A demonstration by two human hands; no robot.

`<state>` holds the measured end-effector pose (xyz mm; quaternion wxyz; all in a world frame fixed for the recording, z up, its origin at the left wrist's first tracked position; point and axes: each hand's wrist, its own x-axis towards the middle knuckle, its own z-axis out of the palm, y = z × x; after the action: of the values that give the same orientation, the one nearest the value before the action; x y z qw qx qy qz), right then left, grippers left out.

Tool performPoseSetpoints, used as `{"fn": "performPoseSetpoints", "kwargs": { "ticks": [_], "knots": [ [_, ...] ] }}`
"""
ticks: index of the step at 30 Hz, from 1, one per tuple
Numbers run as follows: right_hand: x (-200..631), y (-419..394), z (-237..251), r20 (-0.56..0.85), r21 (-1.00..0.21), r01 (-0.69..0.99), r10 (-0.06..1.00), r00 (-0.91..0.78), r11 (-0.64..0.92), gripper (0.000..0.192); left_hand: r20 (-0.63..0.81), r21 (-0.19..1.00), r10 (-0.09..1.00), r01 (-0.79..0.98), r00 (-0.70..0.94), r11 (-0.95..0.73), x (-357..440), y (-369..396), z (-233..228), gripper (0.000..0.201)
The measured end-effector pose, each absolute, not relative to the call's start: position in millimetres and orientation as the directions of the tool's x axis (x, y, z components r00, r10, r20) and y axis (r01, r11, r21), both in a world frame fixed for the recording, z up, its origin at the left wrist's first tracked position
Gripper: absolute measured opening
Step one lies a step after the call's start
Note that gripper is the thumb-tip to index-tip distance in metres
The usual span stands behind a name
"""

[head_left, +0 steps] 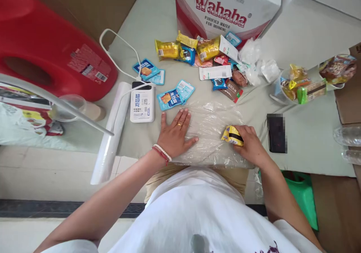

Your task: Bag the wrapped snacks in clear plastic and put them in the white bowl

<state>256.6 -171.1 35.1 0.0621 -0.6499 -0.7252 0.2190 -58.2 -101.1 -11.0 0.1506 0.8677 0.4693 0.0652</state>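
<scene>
The left hand (174,134) lay flat, fingers spread, its grip open, pressing a clear plastic bag (210,132) spread on the counter (307,147). The right hand (251,145) had its grip closed on a yellow snack packet (231,135) resting on that bag. Beyond lay 2 blue packets (175,96), a white power bank (142,103) and a water carton (225,6).

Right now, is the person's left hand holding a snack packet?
No, the left hand lies flat and open on the clear plastic sheet, while the right hand grips the yellow snack packet.

White top, ring, beaded bracelets
</scene>
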Motion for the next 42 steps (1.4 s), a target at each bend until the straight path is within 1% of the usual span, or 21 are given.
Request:
{"fn": "performPoseSetpoints", "kwargs": {
  "ticks": [4,7,11,13,15,16,18,20,21,24,27,32,36,39,41,42],
  "knots": [
    [246.8,-156.0,56.2,-0.129,-0.438,0.884,0.962,-0.239,0.161,0.069,-0.03,0.301,0.833,0.8,0.552,-0.519,-59.2,-103.8,-13.7,0.086],
    [221.3,-134.9,62.4,-0.173,-0.45,0.866,0.93,-0.326,0.22,0.071,-0.023,0.298,0.832,0.798,0.554,-0.524,-58.5,-103.6,-14.4,0.087],
    [196.0,-116.9,50.1,-0.295,-0.409,0.891,0.895,-0.334,0.198,0.073,-0.014,0.303,0.833,0.796,0.553,-0.523,-58.6,-103.2,-13.7,0.087],
    [196.2,-115.8,42.6,-0.293,-0.432,0.882,0.895,-0.335,0.189,0.082,-0.011,0.308,0.833,0.794,0.553,-0.523,-58.7,-103.3,-13.5,0.087],
    [203.2,-118.5,38.3,-0.251,-0.478,0.855,0.902,-0.352,0.201,0.089,-0.01,0.312,0.833,0.793,0.553,-0.523,-58.8,-103.3,-13.8,0.087],
    [207.5,-120.5,37.4,-0.231,-0.495,0.843,0.904,-0.36,0.209,0.087,-0.008,0.313,0.833,0.792,0.554,-0.524,-58.8,-103.2,-14.0,0.088],
    [213.6,-124.4,37.2,-0.204,-0.51,0.831,0.908,-0.367,0.221,0.076,-0.002,0.315,0.832,0.79,0.555,-0.526,-58.7,-103.1,-14.6,0.088],
    [213.3,-127.1,38.0,-0.184,-0.506,0.834,0.917,-0.354,0.22,0.065,0.001,0.316,0.832,0.789,0.555,-0.527,-58.7,-103.0,-15.0,0.088],
    [210.7,-127.9,38.3,-0.175,-0.496,0.841,0.924,-0.341,0.217,0.062,0.0,0.316,0.832,0.79,0.554,-0.526,-58.7,-102.9,-14.9,0.087],
    [197.9,-128.3,39.5,-0.166,-0.426,0.88,0.938,-0.305,0.21,0.06,-0.004,0.32,0.834,0.791,0.552,-0.522,-59.2,-102.4,-14.2,0.086],
    [189.0,-127.7,42.9,-0.182,-0.352,0.907,0.934,-0.308,0.23,0.055,0.001,0.329,0.829,0.783,0.559,-0.528,-60.1,-101.6,-13.8,0.084],
    [189.8,-127.8,49.0,-0.176,-0.36,0.886,0.911,-0.374,0.294,0.058,0.026,0.345,0.834,0.778,0.551,-0.525,-59.2,-101.0,-16.2,0.076],
    [190.8,-127.1,44.4,-0.199,-0.358,0.885,0.902,-0.383,0.297,0.058,0.048,0.35,0.843,0.782,0.535,-0.516,-60.9,-100.1,-18.6,0.073],
    [198.2,-132.3,43.8,-0.141,-0.417,0.855,0.907,-0.397,0.309,0.071,0.142,0.34,0.838,0.77,0.526,-0.541,-68.3,-100.6,-18.3,0.07],
    [209.3,-144.4,48.0,-0.03,-0.465,0.82,0.92,-0.391,0.334,0.078,0.242,0.314,0.807,0.744,0.538,-0.59,-75.8,-103.3,-16.1,0.066],
    [216.1,-153.8,50.7,0.037,-0.487,0.803,0.927,-0.374,0.344,0.077,0.289,0.296,0.783,0.726,0.551,-0.621,-80.0,-105.5,-14.5,0.063]
  ]
}}
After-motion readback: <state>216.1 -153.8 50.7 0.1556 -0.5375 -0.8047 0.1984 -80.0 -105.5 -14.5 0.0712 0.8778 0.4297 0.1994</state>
